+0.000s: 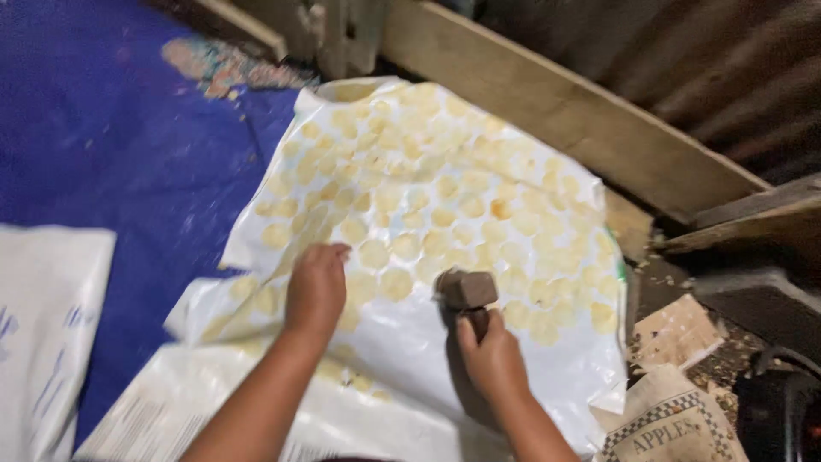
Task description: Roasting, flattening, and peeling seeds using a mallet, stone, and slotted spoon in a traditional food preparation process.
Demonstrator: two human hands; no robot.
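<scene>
A white plastic sheet [410, 342] lies on a blue surface and carries several flat, round, pale yellow discs [428, 197] in rows. My right hand [492, 359] grips the handle of a brown wooden mallet [467, 291], whose block head rests on the sheet at the near edge of the discs. My left hand [316, 287] presses fingers-down on the sheet among the discs at the left, beside one disc [373, 253]. Both forearms reach in from the bottom of the view.
A blue surface [103, 137] spreads to the left, with a white sack [43, 334] on it. Wooden planks [556, 103] run along the far right side. A printed paper bag [671, 423], wood scraps and a dark object [782, 406] sit at the lower right.
</scene>
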